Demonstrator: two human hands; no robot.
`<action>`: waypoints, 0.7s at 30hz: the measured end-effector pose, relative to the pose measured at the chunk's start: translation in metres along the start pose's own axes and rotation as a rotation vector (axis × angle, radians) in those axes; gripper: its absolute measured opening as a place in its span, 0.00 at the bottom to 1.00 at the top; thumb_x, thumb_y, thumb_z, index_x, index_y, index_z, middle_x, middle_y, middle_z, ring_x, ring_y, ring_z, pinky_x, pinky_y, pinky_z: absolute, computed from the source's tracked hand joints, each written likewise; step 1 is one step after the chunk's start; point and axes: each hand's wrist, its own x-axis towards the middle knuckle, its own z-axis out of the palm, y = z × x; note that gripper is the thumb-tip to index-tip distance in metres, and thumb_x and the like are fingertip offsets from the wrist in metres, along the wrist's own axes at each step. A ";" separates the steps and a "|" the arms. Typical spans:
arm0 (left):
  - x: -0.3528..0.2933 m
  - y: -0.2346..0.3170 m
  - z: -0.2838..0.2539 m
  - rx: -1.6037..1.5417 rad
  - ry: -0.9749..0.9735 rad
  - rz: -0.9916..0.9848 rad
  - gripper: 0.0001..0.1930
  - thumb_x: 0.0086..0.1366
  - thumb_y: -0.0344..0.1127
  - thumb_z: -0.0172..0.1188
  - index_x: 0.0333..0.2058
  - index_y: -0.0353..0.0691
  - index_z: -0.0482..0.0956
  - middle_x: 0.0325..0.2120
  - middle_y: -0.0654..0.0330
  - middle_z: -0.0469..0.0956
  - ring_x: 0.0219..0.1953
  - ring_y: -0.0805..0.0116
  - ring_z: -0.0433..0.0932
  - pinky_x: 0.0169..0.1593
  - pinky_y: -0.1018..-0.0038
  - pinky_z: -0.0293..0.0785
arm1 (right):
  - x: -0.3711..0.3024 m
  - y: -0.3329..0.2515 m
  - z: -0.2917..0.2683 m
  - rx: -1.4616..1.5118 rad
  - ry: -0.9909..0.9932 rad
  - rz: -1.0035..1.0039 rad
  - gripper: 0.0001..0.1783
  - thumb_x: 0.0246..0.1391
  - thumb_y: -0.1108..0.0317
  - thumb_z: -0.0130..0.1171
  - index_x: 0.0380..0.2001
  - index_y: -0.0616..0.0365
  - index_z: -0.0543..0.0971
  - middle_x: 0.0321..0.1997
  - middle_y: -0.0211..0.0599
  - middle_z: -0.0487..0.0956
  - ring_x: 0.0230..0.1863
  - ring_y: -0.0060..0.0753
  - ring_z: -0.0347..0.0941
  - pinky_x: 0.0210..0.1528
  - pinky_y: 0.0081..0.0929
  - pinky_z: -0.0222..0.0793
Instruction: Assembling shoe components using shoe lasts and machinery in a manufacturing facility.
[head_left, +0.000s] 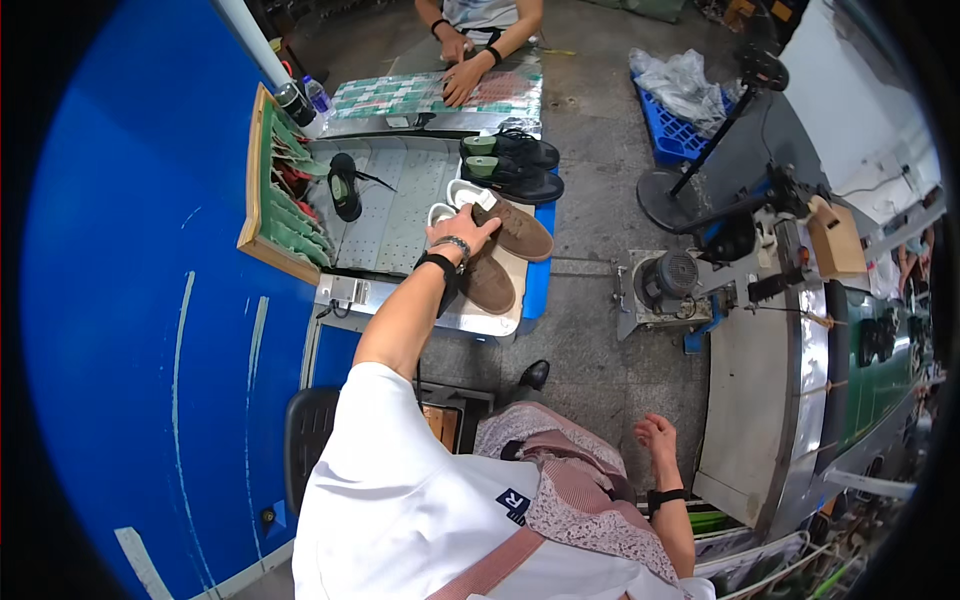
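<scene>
My left hand [458,237] reaches forward onto a pair of brown suede shoes with white soles [520,232], fingers closed over the collar of the nearer shoe [488,282]. The pair lies at the right end of a metal work table [395,215]. My right hand [655,437] hangs low at my right side, fingers apart and holding nothing, above the concrete floor. A black band sits on each wrist.
Two dark shoes with green insoles [512,165] lie behind the brown pair, and a single black shoe [344,186] lies to the left. A wooden rack of green insoles [275,190] lines the table's left edge. A co-worker's hands [465,70] rest on a patterned sheet. A motor [668,278], a blue crate [680,130] and a conveyor [880,370] stand to the right.
</scene>
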 end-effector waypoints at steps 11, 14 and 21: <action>-0.045 0.088 0.026 -0.065 0.199 0.825 0.29 0.53 0.62 0.66 0.38 0.40 0.81 0.28 0.48 0.79 0.37 0.49 0.77 0.41 0.59 0.73 | 0.041 -0.203 0.021 -0.266 -0.077 -0.783 0.20 0.56 0.72 0.59 0.53 0.61 0.75 0.50 0.42 0.77 0.52 0.38 0.75 0.53 0.30 0.70; -0.090 0.177 0.037 -0.063 -0.062 1.177 0.25 0.50 0.56 0.69 0.35 0.40 0.80 0.28 0.51 0.76 0.37 0.51 0.76 0.41 0.58 0.73 | 0.009 -0.288 -0.001 -0.635 0.009 -1.212 0.30 0.43 0.75 0.64 0.55 0.53 0.76 0.61 0.47 0.70 0.61 0.51 0.68 0.60 0.41 0.67; -0.178 0.383 0.119 0.036 -0.388 1.605 0.19 0.50 0.49 0.70 0.34 0.41 0.81 0.26 0.53 0.75 0.34 0.51 0.77 0.41 0.59 0.73 | 0.071 -0.261 -0.174 -0.959 0.079 -1.352 0.23 0.42 0.70 0.62 0.47 0.52 0.76 0.63 0.46 0.68 0.61 0.52 0.67 0.55 0.44 0.69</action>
